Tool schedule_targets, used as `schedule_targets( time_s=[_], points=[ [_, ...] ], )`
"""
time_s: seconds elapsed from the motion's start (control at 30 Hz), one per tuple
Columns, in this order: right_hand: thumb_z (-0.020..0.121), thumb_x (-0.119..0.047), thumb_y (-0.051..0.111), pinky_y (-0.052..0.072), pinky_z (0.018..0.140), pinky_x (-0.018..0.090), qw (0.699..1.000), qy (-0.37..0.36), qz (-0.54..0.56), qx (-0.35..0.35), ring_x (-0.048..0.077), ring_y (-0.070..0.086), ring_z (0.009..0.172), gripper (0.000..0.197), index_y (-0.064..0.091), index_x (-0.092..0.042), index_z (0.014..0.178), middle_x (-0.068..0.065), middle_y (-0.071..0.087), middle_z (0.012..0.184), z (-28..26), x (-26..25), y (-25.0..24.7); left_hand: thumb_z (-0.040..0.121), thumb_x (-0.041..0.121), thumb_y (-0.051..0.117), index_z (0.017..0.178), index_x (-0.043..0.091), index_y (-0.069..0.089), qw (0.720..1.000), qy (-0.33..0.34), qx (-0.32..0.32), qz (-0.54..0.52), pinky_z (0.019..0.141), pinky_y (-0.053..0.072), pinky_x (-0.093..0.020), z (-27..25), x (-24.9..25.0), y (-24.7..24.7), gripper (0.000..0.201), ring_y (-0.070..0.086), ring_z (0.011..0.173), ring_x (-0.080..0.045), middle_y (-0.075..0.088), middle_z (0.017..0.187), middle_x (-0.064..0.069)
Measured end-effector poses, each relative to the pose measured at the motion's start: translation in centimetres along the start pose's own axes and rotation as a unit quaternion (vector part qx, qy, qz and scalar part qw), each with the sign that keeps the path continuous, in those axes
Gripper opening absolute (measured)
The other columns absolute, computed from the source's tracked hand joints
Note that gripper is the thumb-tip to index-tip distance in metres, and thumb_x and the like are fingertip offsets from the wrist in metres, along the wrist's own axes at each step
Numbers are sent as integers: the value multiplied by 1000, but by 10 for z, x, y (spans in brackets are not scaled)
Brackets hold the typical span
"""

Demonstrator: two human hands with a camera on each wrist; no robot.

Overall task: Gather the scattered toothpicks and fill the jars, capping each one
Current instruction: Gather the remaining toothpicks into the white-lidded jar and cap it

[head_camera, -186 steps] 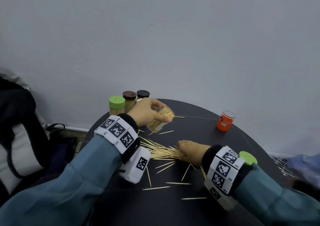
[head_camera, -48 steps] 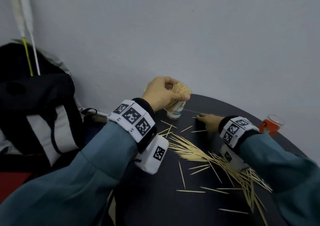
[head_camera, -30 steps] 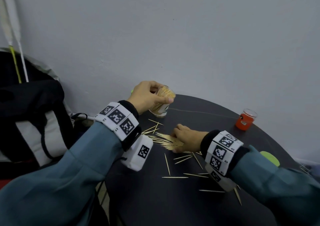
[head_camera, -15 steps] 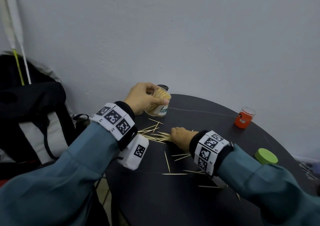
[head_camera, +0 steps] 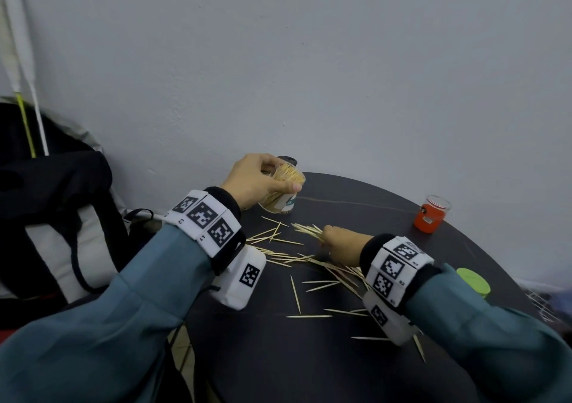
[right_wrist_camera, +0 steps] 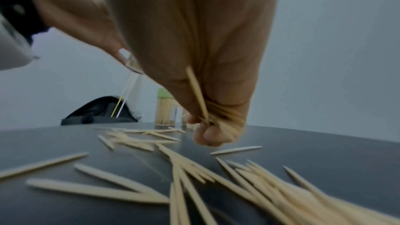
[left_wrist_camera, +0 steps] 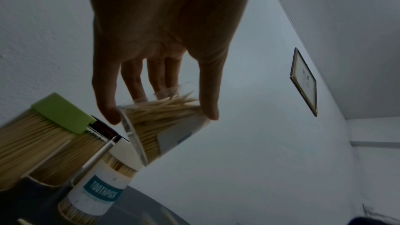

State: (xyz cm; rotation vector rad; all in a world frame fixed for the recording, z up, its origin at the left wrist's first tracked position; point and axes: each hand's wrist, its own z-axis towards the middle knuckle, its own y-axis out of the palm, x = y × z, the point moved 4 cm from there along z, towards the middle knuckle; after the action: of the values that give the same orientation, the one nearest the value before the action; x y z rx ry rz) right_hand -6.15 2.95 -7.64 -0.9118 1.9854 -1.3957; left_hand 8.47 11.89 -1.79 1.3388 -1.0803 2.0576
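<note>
While left hand (head_camera: 252, 179) tilts jar (head_camera: 283, 190), right hand (head_camera: 342, 241) grips toothpicks (head_camera: 306, 229)

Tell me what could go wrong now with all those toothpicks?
The left hand tilts the open jar, which looks nearly full, so toothpicks might slide out. The right hand pinches a bundle of toothpicks with splayed tips; some may miss the jar's mouth. Loose toothpicks lie under the right sleeve, which could sweep them off the table.

Two hands (head_camera: 257, 183); three capped jars (left_wrist_camera: 49, 139); one open jar (head_camera: 283, 192); one green lid (head_camera: 473, 282); one orange jar (head_camera: 431, 218)
</note>
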Motion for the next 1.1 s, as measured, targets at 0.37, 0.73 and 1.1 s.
schedule_targets(
  time_s=[0.37,0.73,1.1],
  points=[
    [102,-7,23,38,55,19,757,-62,626,177,5,41,48,27,38,-17,81,0,36,65,-2,38,-38,63,27,84,115,12,63,998,10,-67,10,98,46,-38,3,15,32,57,57,105,-17,64,109,-3],
    [102,-7,19,44,58,17,606,-168,680,377,2,50,47,27,37,-16,85,2,42,68,-30,14,-98,71,24,80,111,11,65,992,29,-126,-4,77,41,-21,1,31,65,44,54,88,-7,62,92,3],
    [102,-16,28,51,62,13,671,-172,668,273,3,66,69,29,47,2,113,15,59,118,-28,6,-63,74,22,79,114,13,65,990,11,-131,-47,79,46,-28,1,28,63,44,59,95,-13,61,90,3]
  ],
)
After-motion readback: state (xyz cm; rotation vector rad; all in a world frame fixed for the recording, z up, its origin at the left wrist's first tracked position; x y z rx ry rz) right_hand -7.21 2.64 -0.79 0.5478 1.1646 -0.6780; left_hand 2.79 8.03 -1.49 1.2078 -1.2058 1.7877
